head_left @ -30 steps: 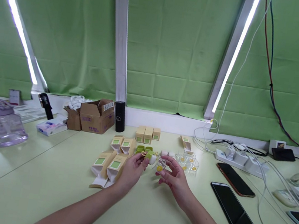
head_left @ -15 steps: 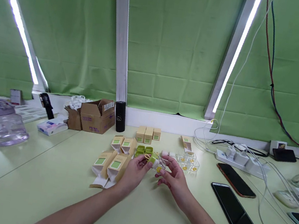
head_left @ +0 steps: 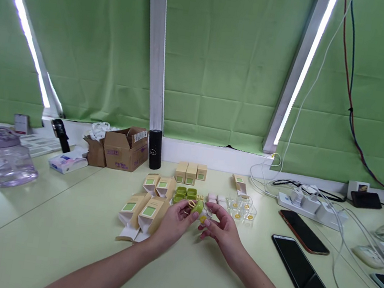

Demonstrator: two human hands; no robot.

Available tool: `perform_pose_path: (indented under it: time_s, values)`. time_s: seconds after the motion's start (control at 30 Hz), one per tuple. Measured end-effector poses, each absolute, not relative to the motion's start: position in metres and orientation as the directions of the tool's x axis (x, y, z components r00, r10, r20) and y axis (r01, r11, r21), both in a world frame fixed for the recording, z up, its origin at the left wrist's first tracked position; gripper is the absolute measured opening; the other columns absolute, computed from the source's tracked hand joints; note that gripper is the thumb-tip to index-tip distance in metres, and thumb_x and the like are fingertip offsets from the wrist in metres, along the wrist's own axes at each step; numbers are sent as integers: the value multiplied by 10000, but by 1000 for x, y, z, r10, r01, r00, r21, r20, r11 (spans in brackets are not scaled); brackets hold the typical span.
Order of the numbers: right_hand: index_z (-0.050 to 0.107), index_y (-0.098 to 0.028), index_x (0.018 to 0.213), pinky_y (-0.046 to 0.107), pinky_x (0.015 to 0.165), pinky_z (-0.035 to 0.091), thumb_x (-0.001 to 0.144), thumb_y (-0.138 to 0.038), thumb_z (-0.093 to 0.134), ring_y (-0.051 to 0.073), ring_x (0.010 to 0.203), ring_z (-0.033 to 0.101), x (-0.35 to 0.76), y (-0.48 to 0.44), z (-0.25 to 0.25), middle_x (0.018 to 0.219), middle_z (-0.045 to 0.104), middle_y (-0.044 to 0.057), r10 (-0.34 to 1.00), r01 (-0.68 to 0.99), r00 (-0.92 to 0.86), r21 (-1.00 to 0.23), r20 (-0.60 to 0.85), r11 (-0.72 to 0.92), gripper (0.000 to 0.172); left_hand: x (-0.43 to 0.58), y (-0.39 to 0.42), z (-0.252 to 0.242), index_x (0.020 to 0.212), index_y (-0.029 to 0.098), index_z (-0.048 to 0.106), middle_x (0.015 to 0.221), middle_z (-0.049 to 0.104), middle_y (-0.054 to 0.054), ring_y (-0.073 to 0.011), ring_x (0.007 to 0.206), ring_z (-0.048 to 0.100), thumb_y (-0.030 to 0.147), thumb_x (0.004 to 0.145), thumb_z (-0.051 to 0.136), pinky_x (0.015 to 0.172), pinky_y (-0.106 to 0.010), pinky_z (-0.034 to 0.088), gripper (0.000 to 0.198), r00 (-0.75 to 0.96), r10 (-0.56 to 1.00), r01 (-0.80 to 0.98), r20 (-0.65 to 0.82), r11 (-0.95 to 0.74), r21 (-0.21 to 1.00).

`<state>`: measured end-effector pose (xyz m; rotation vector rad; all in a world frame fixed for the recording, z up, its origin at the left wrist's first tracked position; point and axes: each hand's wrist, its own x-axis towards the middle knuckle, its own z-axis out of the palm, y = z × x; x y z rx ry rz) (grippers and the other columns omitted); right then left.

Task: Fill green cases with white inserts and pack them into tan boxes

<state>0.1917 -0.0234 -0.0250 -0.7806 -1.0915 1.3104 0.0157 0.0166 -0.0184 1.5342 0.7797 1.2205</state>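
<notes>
Left hand (head_left: 173,221) pinches green cap (head_left: 198,207), right hand (head_left: 225,229) fingertips closed on clear cup (head_left: 204,216), both over table (head_left: 200,280), well in from far edge; best squared up, grip light.

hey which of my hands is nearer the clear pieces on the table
Right. Your right hand is just in front of the clear pieces, slightly left; your left hand is farther left, holding a green piece.

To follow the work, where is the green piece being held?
Head view, just right of lower centre: the left hand holds the green piece beside the right hand.
</notes>
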Motion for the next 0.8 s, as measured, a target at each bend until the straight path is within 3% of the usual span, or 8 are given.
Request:
perform_pose_path:
  time_s: [0.27, 0.47, 0.6, 0.8]
  values:
    - [649, -254, 1192, 421, 722, 643, 699, -461, 903, 200, 777, 729, 192, -22, -30, 1215, 632, 71, 980, -301, -113, -945, 167, 126, 592, 15, 15, -19, 1170, 167, 691, 1164, 749, -129, -297, 1083, 706, 533, 782, 804, 942, -396, 570, 544, 302, 904, -71, 302, -294, 953]
    - [675, -237, 1114, 354, 610, 630, 681, -446, 897, 212, 884, 622, 194, -14, -40, 1115, 614, 71, 969, -177, -51, -957, 242, 230, 529, 13, 15, -21, 1188, 172, 688, 1224, 721, -130, -293, 1099, 696, 488, 824, 780, 943, -393, 566, 490, 332, 889, -27, 315, -325, 946]
    - [683, -247, 1134, 374, 700, 625, 704, -412, 881, 247, 989, 595, 194, -13, -43, 1052, 630, 68, 958, -159, -51, -949, 282, 271, 501, 12, 14, -20, 1185, 190, 705, 1215, 713, -118, -286, 1087, 699, 471, 848, 762, 938, -392, 568, 442, 344, 881, -4, 324, -343, 939]
    - [674, -264, 1172, 353, 774, 585, 722, -380, 876, 224, 972, 628, 191, -16, -43, 1108, 668, 73, 956, -150, -85, -952, 280, 265, 506, 13, 14, -20, 1188, 187, 709, 1206, 688, -111, -262, 1067, 689, 482, 844, 762, 938, -386, 568, 456, 330, 882, 41, 338, -371, 928]
